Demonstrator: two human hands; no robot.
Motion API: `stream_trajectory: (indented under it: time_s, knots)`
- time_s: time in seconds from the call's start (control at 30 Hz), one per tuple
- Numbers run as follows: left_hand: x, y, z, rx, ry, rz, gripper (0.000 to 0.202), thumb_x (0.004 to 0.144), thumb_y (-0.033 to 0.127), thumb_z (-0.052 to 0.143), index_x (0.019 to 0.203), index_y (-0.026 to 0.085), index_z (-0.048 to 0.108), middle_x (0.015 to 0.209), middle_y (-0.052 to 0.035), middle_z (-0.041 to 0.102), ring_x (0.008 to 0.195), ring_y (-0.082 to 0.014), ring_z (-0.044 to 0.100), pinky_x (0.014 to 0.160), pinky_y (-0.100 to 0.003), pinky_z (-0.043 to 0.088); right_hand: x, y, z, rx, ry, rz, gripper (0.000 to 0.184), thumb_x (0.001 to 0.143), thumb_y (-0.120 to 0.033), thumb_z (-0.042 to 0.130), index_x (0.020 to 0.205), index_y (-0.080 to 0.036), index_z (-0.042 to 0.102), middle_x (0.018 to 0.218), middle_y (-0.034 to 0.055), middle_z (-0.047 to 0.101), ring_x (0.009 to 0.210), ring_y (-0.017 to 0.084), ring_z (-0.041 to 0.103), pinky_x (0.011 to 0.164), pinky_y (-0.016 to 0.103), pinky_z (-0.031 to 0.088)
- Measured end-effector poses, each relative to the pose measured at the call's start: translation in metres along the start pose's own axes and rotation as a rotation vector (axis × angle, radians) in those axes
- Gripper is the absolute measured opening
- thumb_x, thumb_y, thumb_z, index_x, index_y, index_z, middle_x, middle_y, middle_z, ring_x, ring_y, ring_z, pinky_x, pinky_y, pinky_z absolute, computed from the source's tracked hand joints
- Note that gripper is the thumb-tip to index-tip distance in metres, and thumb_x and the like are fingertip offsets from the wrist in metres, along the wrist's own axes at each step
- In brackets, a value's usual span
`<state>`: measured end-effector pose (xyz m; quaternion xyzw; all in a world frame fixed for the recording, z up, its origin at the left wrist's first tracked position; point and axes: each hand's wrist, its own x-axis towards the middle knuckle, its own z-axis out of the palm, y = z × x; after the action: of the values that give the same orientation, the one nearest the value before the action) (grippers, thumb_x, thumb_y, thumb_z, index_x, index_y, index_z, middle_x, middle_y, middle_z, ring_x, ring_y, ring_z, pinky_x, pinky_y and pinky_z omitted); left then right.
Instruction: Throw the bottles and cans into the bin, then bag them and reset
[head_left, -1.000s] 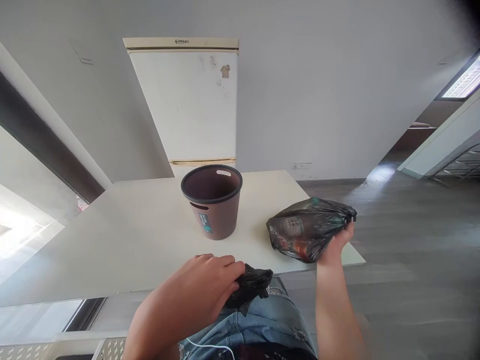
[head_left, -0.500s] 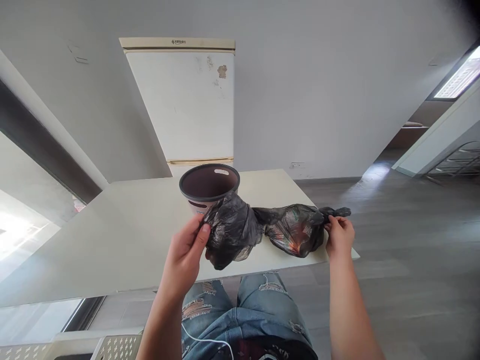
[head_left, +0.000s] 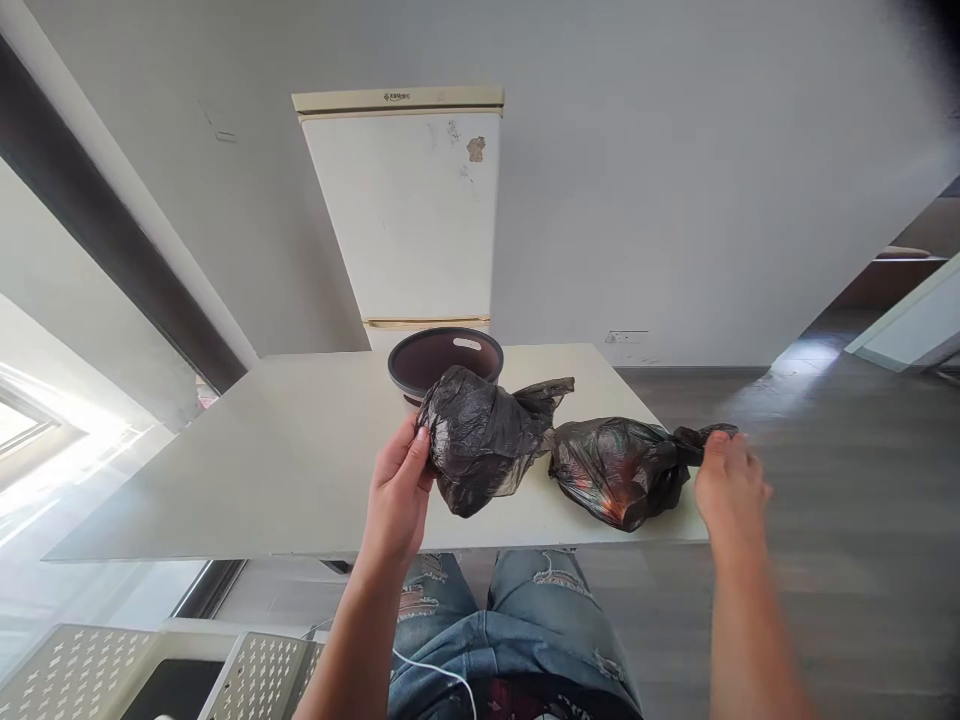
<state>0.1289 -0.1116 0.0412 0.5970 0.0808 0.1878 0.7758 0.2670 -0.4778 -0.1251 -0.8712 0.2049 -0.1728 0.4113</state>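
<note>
My left hand [head_left: 401, 485] is closed on a crumpled, empty-looking black plastic bag [head_left: 480, 435], which it holds up above the white table [head_left: 285, 470]. Right behind that bag a brown plastic bin [head_left: 442, 352] stands on the table, open end up. A second black bag [head_left: 615, 470], filled and knotted, lies on the table's right front corner. My right hand [head_left: 731, 482] is at the knotted tail of this bag, touching or just off it. Motion smears the hand, so its grip is unclear.
A white fridge [head_left: 409, 210] stands against the grey wall behind the table. White perforated panels [head_left: 255, 675] sit at the lower left by my knees. My legs in torn jeans [head_left: 517, 620] are under the table's front edge. Grey floor stretches to the right.
My left hand brought the empty bag up from my lap and holds it before the bin. My right hand set the full bag down and slid to its knot. The view shifted left.
</note>
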Motion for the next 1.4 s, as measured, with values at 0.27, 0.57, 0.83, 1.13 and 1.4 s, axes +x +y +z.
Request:
stream_trajectory:
  time_s: [0.27, 0.57, 0.83, 1.13, 1.4]
  knots:
    - [0.002, -0.015, 0.004, -0.081, 0.121, -0.127, 0.042, 0.083, 0.050, 0.083, 0.112, 0.020, 0.079, 0.110, -0.0057, 0.079, 0.100, -0.0217, 0.072, 0.087, -0.029, 0.055, -0.080, -0.106, -0.035, 0.433, 0.004, -0.524, 0.052, 0.098, -0.049, 0.065, 0.146, -0.029, 0.061, 0.144, 0.0123, 0.063, 0.126, 0.035, 0.063, 0.104, 0.055, 0.055]
    - [-0.001, 0.000, -0.006, 0.141, 0.038, -0.088, 0.039, 0.093, 0.056, 0.071, 0.100, 0.018, 0.075, 0.084, -0.0023, 0.074, 0.073, -0.0146, 0.064, 0.067, -0.023, 0.049, -0.118, -0.173, -0.011, 0.877, -0.782, -0.312, 0.030, 0.098, -0.049, 0.069, 0.096, -0.021, 0.080, 0.088, 0.0043, 0.072, 0.083, 0.020, 0.065, 0.077, 0.030, 0.053]
    - [-0.006, 0.017, -0.042, 0.791, 0.213, 0.080, 0.038, 0.099, 0.055, 0.061, 0.114, 0.020, 0.067, 0.089, -0.0053, 0.076, 0.073, -0.0169, 0.064, 0.067, -0.027, 0.051, -0.129, -0.184, -0.020, 1.020, -0.583, 0.039, 0.030, 0.087, -0.052, 0.080, 0.088, -0.022, 0.076, 0.083, 0.0015, 0.071, 0.079, 0.020, 0.063, 0.071, 0.028, 0.050]
    - [-0.048, 0.008, 0.004, 0.504, -0.177, -0.066, 0.038, 0.096, 0.052, 0.070, 0.105, 0.015, 0.072, 0.094, -0.0061, 0.075, 0.082, -0.0170, 0.065, 0.072, -0.025, 0.052, -0.176, -0.205, -0.012, 0.983, -1.078, -0.056, 0.029, 0.079, -0.044, 0.089, 0.082, -0.021, 0.073, 0.075, -0.0015, 0.065, 0.071, 0.014, 0.058, 0.066, 0.024, 0.045]
    - [-0.028, 0.025, -0.035, 0.021, 0.145, -0.019, 0.030, 0.089, 0.038, 0.079, 0.109, 0.016, 0.076, 0.103, -0.0077, 0.077, 0.092, -0.0181, 0.071, 0.082, -0.025, 0.058, -0.153, -0.197, -0.019, 1.302, -0.790, 0.451, 0.036, 0.074, -0.041, 0.091, 0.101, -0.025, 0.074, 0.093, -0.0004, 0.074, 0.078, 0.018, 0.068, 0.070, 0.029, 0.056]
